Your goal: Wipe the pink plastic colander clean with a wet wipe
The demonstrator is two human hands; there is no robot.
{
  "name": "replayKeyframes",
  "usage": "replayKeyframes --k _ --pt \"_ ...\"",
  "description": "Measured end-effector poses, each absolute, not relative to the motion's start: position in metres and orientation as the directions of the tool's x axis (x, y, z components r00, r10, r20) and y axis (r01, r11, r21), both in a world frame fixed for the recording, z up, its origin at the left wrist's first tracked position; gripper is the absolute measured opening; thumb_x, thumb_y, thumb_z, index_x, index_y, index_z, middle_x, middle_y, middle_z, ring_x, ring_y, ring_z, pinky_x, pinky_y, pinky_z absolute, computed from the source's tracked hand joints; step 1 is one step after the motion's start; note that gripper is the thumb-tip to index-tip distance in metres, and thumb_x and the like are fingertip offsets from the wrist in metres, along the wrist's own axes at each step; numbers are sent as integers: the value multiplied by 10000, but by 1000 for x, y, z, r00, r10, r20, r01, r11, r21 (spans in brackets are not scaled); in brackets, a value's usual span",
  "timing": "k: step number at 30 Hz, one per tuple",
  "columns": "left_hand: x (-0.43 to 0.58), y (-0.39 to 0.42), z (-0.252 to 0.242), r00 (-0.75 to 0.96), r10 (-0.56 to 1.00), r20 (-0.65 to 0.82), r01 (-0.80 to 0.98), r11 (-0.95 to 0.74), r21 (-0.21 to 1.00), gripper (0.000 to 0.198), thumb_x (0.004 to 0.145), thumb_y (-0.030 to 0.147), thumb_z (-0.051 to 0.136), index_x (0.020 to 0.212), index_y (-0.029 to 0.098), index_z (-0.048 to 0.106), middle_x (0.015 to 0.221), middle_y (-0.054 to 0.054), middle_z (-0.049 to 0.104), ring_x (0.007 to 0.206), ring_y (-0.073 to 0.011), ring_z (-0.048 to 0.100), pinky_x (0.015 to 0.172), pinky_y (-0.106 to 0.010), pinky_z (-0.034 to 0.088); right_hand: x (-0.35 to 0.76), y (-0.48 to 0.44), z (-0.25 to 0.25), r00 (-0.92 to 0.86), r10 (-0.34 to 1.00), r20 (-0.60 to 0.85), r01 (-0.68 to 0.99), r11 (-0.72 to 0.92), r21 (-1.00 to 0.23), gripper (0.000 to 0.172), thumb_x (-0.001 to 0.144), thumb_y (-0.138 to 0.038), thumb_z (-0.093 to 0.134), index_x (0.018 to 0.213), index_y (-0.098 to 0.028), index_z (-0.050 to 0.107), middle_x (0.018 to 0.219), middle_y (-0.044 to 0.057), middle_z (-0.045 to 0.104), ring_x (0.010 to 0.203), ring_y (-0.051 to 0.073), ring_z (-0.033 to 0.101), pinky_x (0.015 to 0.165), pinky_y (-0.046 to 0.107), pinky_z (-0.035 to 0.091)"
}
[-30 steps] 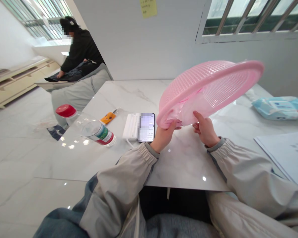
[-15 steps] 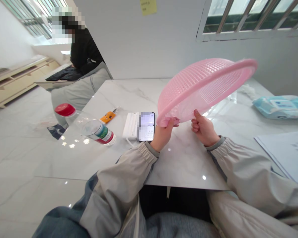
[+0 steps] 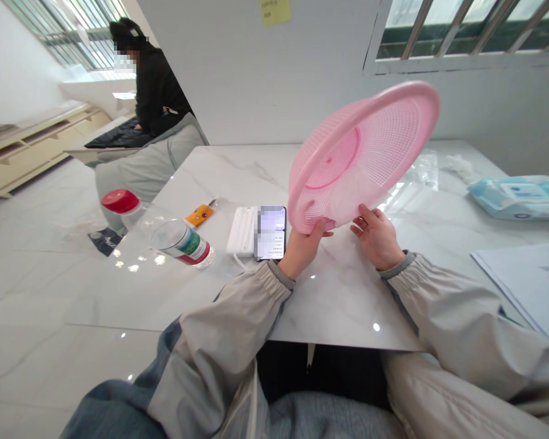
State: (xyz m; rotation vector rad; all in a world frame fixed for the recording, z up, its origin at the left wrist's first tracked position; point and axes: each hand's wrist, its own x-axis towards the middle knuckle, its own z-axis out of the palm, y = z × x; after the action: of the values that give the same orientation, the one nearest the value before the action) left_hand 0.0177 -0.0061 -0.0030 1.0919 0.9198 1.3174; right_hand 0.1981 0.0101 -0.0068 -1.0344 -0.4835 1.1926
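Observation:
A pink perforated plastic basket [image 3: 393,131] is tilted up on edge above the table, its hollow side turned toward me. My left hand [image 3: 302,247] grips the lower left rim, thumb in front. Across the lower rim and inner wall lies a thin whitish translucent sheet [image 3: 353,194]; its exact kind is unclear. My right hand [image 3: 379,239] is beside the lower rim, fingers loosely curled and thumb at the sheet's edge. It seems to pinch that edge, though the contact is partly hidden.
Left on the marble-patterned table [image 3: 333,311] are a red-capped bottle [image 3: 183,241], an orange item [image 3: 199,214], a white power bank [image 3: 242,231] and a phone [image 3: 277,235]. To the right are a wipes pack [image 3: 516,198] and papers [image 3: 531,280]. A person [image 3: 160,91] sits beyond.
The pink basket has tipped so more of its inside faces me, and its far rim has moved up and left. My right hand's fingers have loosened from a tighter curl.

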Motion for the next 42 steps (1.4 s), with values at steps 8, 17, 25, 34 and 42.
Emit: replayKeyframes --k 8,17,25,34,42 --pt "17 -6 -9 248 966 69 -229 -10 973 607 955 525 833 1428 176 680 1438 -186 766 1217 -318 785 953 -485 721 194 13 -10 359 927 -109 -538 110 -835 235 786 -267 910 967 -239 763 1195 48 832 1282 260 746 1083 395 678" --pt "16 -4 -11 250 964 93 -237 -33 971 645 967 532 817 1480 181 645 1542 -200 700 1259 -335 768 964 -507 720 194 12 -10 324 938 -126 -592 97 -800 230 868 -273 894 1076 -238 800 1262 55 845 1389 263 733 1171 402 647" --pt "17 -6 -8 221 974 43 -260 17 965 551 966 423 811 1437 173 672 1419 -173 775 1150 -303 808 931 -490 724 200 13 -14 214 971 -109 -606 45 -794 274 838 -265 912 1088 -250 802 1275 52 841 1420 289 712 1248 459 590" --pt "16 -7 -5 227 974 3 -307 68 949 545 960 339 798 1462 178 658 1431 -168 767 1186 -321 800 931 -487 722 199 11 -8 248 966 -73 -582 88 -808 507 765 -155 910 1242 -277 787 1293 33 837 1379 296 733 1283 516 549" --pt "15 -9 -1 221 975 10 -283 54 958 707 953 324 812 1599 188 559 1501 -175 714 1159 -289 793 930 -452 721 198 11 -6 247 967 -52 -575 103 -811 462 738 -172 925 1174 -268 805 1253 23 847 1406 289 714 1327 477 494"
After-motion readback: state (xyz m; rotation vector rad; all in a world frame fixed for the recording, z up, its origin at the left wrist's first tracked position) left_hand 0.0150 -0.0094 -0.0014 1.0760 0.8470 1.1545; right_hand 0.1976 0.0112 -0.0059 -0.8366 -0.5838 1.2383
